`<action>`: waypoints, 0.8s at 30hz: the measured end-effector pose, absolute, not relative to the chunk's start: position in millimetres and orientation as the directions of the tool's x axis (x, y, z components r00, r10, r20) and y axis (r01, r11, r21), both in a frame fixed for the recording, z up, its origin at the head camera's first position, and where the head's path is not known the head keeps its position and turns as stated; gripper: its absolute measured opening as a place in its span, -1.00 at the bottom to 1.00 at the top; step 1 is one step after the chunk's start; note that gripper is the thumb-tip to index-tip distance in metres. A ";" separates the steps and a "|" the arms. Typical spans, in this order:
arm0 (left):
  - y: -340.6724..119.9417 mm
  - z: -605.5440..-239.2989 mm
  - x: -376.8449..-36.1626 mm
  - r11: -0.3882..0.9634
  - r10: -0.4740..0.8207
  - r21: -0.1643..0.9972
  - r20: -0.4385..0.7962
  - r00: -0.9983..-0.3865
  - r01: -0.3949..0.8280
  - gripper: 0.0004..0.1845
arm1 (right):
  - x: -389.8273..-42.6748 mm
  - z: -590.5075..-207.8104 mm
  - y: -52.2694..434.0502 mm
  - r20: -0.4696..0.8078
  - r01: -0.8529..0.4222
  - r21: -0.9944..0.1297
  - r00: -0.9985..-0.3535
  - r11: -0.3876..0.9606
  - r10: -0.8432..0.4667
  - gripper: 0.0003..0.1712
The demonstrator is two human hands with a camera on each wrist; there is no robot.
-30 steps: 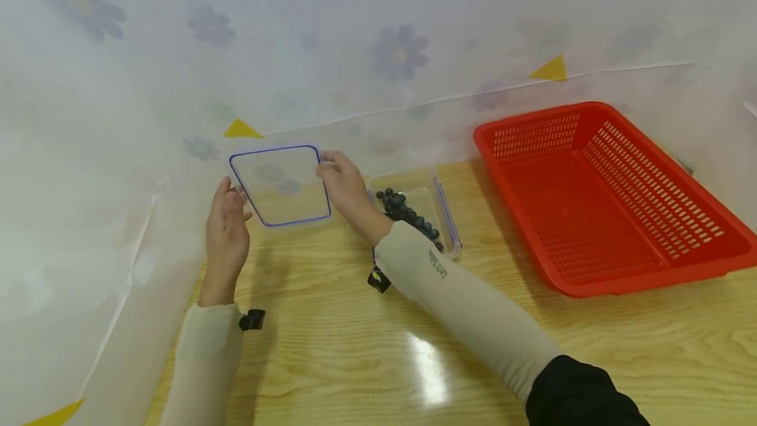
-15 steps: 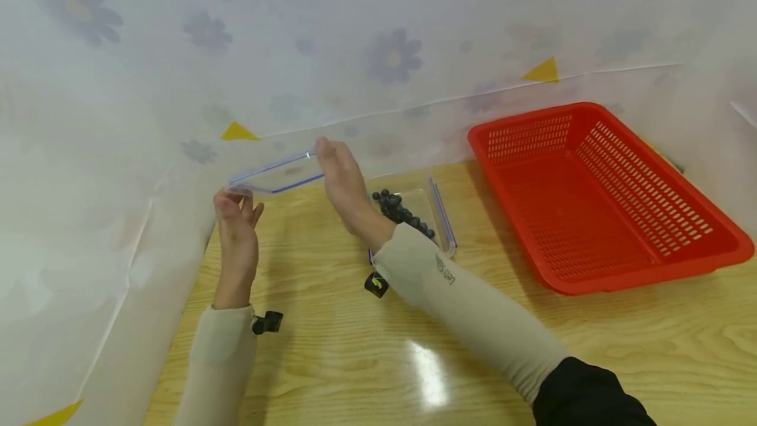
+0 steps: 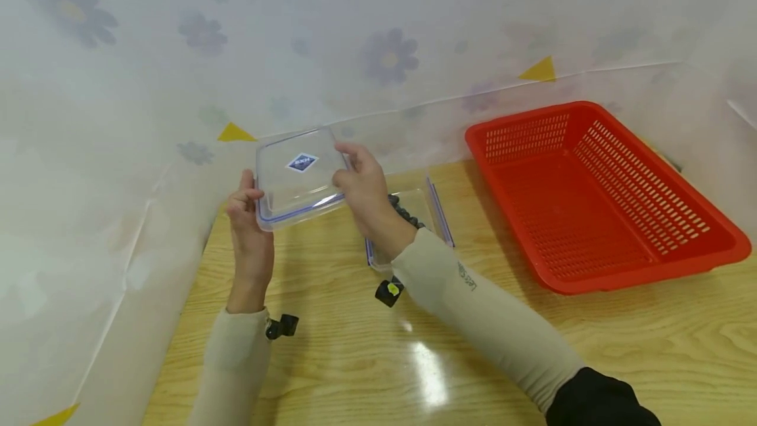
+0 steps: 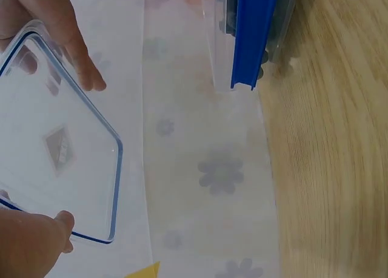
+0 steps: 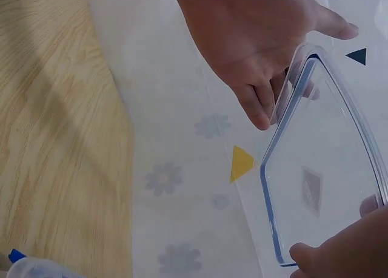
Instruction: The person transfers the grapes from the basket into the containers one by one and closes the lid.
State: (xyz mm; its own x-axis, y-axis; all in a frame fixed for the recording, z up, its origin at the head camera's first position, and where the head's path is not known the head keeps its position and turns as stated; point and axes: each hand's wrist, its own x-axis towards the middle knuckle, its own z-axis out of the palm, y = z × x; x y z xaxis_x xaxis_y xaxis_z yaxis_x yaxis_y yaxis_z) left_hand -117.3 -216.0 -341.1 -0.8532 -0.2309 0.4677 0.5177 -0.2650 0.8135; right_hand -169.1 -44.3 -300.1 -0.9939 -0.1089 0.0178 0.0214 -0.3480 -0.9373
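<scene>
Now you hold the clear lid (image 3: 298,176) off the desk (image 3: 355,340), your left hand (image 3: 248,222) pinching its left edge and your right hand (image 3: 367,189) gripping its right edge. Just right of it sits the open container (image 3: 428,212) of blueberries (image 3: 405,210); the red basket (image 3: 597,196) lies well apart, with bare desk in front.

Clear lid (image 5: 321,181), blue seal round the rim, diamond label mid-panel. Left hand (image 5: 254,41) grips its far edge, fingers curled over the rim. Right hand (image 5: 345,250) holds the near edge, fingertips only in view. Floral sheet (image 5: 182,169) behind, wooden table (image 5: 54,138) alongside, container corner (image 5: 30,269) at the bottom.
</scene>
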 end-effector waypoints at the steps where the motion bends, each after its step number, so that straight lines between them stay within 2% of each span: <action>1: -214.1 -341.4 -117.7 -0.275 -0.220 0.808 0.475 -0.852 0.522 -0.32 | -168.9 -300.4 -42.8 0.022 0.020 -0.938 -0.993 -0.345 -0.116 -0.20; 5: -206.7 -340.8 -119.5 -0.289 -0.197 0.801 0.486 -0.852 0.524 -0.42 | -165.5 -302.7 -35.2 0.068 -0.017 -0.957 -0.984 -0.289 -0.165 -0.12; 10: -198.5 -335.4 -122.4 -0.328 -0.159 0.808 0.463 -0.872 0.489 -0.14 | -163.9 -309.9 -23.8 0.165 -0.103 -0.955 -0.964 -0.279 -0.209 -0.06; 12: -196.6 -334.3 -123.4 -0.340 -0.124 0.811 0.462 -0.878 0.475 -0.08 | -163.8 -312.6 -18.8 0.197 -0.131 -0.951 -0.955 -0.281 -0.222 -0.04; 18: -196.1 -336.8 -125.8 -0.392 -0.056 0.811 0.449 -0.892 0.434 -0.09 | -157.9 -318.0 -4.4 0.292 -0.244 -0.950 -0.913 -0.193 -0.285 -0.04; 24: -195.5 -340.2 -126.8 -0.369 -0.079 0.838 0.403 -0.912 0.402 -0.04 | -147.9 -324.1 8.2 0.330 -0.298 -0.944 -0.886 -0.144 -0.327 0.03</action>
